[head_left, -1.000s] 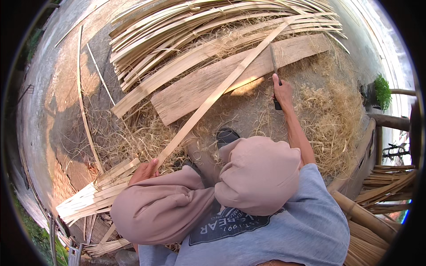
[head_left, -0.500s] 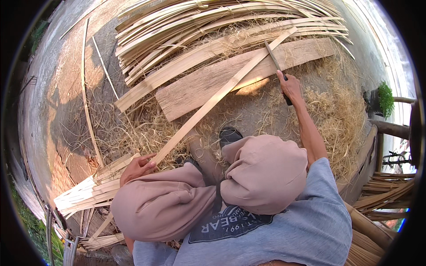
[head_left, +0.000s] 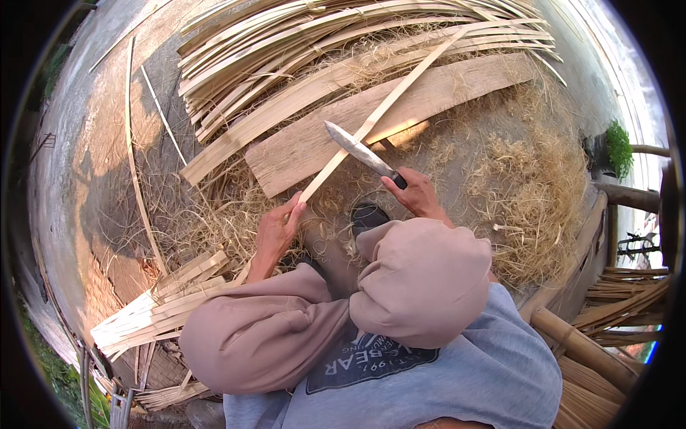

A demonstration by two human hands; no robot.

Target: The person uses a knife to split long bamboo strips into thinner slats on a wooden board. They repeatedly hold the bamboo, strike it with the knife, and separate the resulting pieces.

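My left hand (head_left: 275, 232) pinches a long pale bamboo strip (head_left: 386, 104), which slants up to the right across a wide wooden plank (head_left: 286, 161) and reaches over the strips beyond. In my right hand (head_left: 418, 193) is a knife (head_left: 361, 152) by its dark handle. The broad blade points up and left and lies across the strip near the plank's lower edge. Whether the edge bites into the strip, I cannot tell.
Beyond the plank lies a big pile of bamboo strips (head_left: 271, 71). More strips (head_left: 157, 307) fan out at lower left. Curled shavings (head_left: 536, 214) cover the ground on both sides. Bamboo poles (head_left: 579, 343) and a green plant (head_left: 619, 150) stand at right.
My right hand has brought the knife down and left, from the strip's far end toward its middle. My left hand has moved up and right and closed on the strip.
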